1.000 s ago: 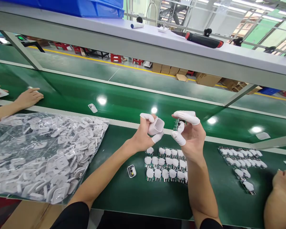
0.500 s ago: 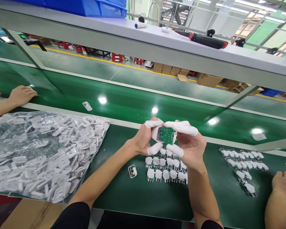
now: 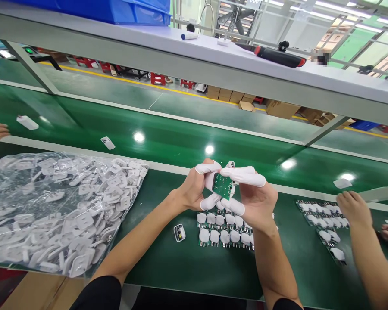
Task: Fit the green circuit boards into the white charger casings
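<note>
My left hand (image 3: 194, 188) grips a white plastic housing (image 3: 209, 181) between covered fingertips. In my right hand (image 3: 258, 197), also with white finger covers, a green circuit board (image 3: 223, 186) is pinched by its edges. The board's left end is at the housing's opening; how far it goes in is hard to tell. Below my hands lie rows of circuit boards with round white pads (image 3: 224, 236), partly hidden by my right hand and forearm. A small white cover with dark parts inside (image 3: 179, 233) rests on the table left of those rows.
At the left lies a clear bag of white plastic parts (image 3: 84, 219). White pieces (image 3: 107, 143) sit on the green belt (image 3: 168, 137) beyond. A co-worker's hand (image 3: 355, 209) is at the right, near more boards (image 3: 325, 221). A shelf (image 3: 213, 49) crosses above.
The board has shifted slightly left toward the housing. White pieces on the belt have moved left. A co-worker's right-side arm has reached forward, and the left-side hand has drawn away from a white case.
</note>
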Demonstrator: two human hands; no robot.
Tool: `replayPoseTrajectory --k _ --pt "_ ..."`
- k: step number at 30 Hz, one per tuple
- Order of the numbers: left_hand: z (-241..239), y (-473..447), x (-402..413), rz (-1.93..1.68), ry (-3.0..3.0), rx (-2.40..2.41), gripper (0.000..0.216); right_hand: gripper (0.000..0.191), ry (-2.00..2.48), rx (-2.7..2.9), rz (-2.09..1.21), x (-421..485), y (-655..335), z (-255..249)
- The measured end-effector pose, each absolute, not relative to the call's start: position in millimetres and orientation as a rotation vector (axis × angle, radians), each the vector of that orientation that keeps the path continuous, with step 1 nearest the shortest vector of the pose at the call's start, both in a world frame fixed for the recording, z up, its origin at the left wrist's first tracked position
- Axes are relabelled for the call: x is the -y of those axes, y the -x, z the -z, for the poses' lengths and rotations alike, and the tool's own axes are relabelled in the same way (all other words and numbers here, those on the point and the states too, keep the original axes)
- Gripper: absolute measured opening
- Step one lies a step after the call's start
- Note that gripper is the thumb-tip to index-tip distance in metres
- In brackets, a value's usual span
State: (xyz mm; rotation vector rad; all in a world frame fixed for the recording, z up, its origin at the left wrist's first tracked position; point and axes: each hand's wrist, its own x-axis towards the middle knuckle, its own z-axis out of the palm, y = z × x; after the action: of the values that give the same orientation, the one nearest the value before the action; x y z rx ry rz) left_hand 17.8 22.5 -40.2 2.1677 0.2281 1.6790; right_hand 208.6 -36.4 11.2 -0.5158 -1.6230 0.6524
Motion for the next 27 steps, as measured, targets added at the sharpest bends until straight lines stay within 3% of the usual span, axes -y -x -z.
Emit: replayPoseTrajectory --k 6,27 --pt "42.3 -20.3 -28.4 -1.746 -2.167 -0.104 0.073 0.064 0.491 1.629 -0.635 36.7 -206.5 -14.4" --pt "42.1 -19.1 -25.3 -1.725 -2.195 -0.157 0.074 0.061 0.525 1.712 -0.620 37.6 -210.4 -12.4"
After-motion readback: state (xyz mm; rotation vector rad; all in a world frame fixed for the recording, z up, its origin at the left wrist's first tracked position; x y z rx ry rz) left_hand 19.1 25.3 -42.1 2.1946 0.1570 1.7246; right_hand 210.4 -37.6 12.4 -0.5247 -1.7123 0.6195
